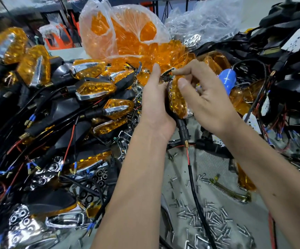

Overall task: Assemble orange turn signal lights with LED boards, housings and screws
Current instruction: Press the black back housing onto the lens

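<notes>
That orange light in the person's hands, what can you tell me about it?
The turn signal light has a faceted, see-through orange lens on a black housing, with a black stalk and a brass-coloured threaded tip below; a black cable with red wire trails down. It stands roughly upright. The left hand grips it from behind; the right hand pinches its top.

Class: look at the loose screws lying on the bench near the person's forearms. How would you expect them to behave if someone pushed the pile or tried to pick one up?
The loose screws are small and shiny, so probably fiddly to pinch singly. They lie scattered on the grey bench, so a push would likely spread them; round shanks may roll.
</notes>
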